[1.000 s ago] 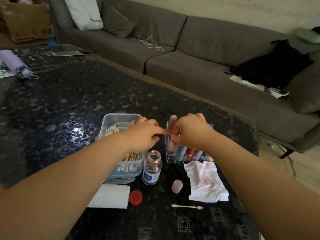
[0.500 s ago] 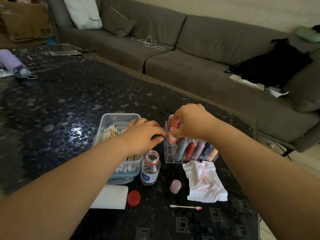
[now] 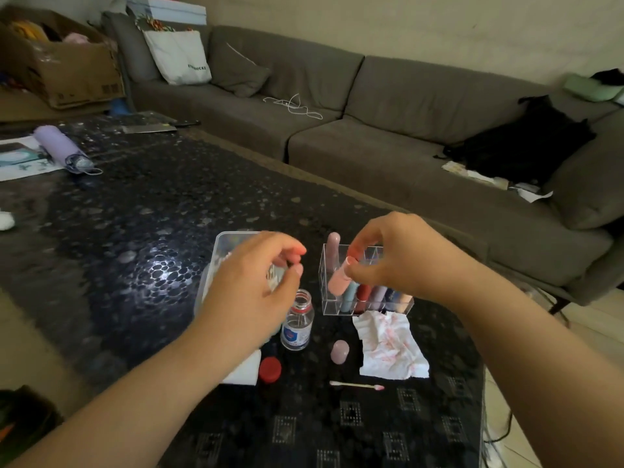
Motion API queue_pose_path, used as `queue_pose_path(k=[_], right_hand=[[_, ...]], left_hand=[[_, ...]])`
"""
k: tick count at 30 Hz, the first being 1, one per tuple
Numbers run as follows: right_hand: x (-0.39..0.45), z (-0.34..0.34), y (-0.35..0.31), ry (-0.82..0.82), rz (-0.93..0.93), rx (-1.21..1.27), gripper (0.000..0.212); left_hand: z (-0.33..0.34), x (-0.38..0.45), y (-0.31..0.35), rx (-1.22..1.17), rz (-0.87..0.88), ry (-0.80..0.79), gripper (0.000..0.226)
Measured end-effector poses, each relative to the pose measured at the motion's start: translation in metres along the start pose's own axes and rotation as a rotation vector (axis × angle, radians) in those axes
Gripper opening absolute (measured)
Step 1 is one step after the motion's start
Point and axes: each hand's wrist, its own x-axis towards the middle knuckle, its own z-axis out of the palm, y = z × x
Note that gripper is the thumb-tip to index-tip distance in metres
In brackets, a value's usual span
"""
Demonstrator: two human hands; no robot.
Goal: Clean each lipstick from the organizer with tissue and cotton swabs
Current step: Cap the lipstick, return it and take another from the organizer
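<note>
Lipstick point(image 3: 338, 279) pinched in right hand point(image 3: 391, 258)

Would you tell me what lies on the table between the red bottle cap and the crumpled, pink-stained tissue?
In the head view, a small pale pink lipstick cap lies on the dark table between the red bottle cap and the crumpled, pink-stained tissue.
</note>
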Motion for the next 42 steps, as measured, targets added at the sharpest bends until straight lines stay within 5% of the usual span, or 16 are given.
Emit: queue_pose_path(k=[6,9,13,17,19,34,42], right_hand=[[-0.051,0.015,-0.014,-0.082,0.052,0.105,0.007],[-0.071,0.030,-0.014,-0.064,0.062,0.138,0.003],[-0.090,0.043,-0.011,-0.043,0.073,0.207,0.005],[-0.106,0.056,0.004,0.084,0.150,0.413,0.067],[-0.112,0.065,0.009,0.167,0.186,0.526,0.076],[-0.098,0.081,0.012,0.270,0.202,0.746,0.015],[-0.101,0.081,0.015,0.263,0.227,0.813,0.015]], left_hand=[[0.016,-0.057,0.021,-0.107,-0.296,-0.394,0.043],[0.029,-0.068,0.015,-0.234,-0.394,-0.436,0.047],[0.041,-0.079,0.009,-0.295,-0.409,-0.380,0.020],[0.047,-0.083,0.006,-0.399,-0.441,-0.352,0.013],[0.049,-0.080,0.009,-0.458,-0.454,-0.349,0.015],[0.065,-0.071,0.015,-0.580,-0.495,-0.324,0.016],[0.065,-0.075,0.019,-0.703,-0.501,-0.375,0.023]])
